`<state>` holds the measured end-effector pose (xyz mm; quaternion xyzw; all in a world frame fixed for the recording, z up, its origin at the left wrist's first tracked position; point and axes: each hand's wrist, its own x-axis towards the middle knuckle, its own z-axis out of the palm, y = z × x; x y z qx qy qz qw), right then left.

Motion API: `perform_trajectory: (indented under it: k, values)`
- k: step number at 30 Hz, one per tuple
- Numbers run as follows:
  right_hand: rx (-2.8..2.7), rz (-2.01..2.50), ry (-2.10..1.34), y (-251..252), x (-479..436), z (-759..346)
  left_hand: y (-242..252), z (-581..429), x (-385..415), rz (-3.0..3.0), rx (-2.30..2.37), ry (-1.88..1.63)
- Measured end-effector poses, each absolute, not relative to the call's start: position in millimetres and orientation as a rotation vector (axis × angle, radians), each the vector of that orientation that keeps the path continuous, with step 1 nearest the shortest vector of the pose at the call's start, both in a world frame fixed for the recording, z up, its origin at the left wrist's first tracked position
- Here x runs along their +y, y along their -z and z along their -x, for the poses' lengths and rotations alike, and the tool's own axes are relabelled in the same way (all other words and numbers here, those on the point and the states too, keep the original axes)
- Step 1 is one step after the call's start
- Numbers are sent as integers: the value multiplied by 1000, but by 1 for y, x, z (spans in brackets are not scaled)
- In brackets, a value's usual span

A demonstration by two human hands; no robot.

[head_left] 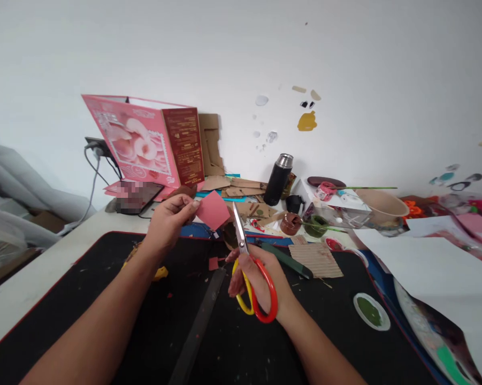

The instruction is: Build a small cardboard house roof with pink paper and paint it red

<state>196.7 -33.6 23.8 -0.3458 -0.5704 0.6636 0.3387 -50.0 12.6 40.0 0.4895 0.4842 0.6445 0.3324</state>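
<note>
**Scissors poised at pink card, cut barely begun**

From my remote seat I see the left hand pinching a small pink paper square above the black mat on the counter. The right hand is clamped through the red-and-yellow-handled scissors, blades closed, long axis pointing up and away, tip just beside the square's right edge. A few pink offcuts lie below; I judge most trimming remains.

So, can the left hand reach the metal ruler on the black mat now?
Probably yes, but not freely: the left hand pinches a pink paper piece. The ruler lies uncovered on the mat, just below that hand.
</note>
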Motion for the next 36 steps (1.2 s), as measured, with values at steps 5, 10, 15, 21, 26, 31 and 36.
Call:
perform_trajectory:
  k: [5, 10, 15, 21, 26, 31, 36]
  values:
    - [-1549, 713, -1864, -16, -34, -198, -46, 58, 16, -1142, 1143, -1821]
    - [-1726, 793, -1801, -20, -36, -202, -47, 66, 17, -1032, 1054, -1854]
    - [-1935, 916, -1587, -23, -38, -201, -45, 66, 16, -1141, 1072, -1748]
    - [-1977, 939, -1566, -24, -37, -200, -40, 67, 14, -1227, 1079, -1591]
    - [-2000, 971, -1560, -25, -37, -200, -40, 67, 13, -1298, 1094, -1520]
    - [-2003, 974, -1600, -27, -38, -200, -43, 66, 12, -1380, 1130, -1439]
    - [-1992, 991, -1615, -27, -38, -198, -44, 64, 10, -1430, 1137, -1414]
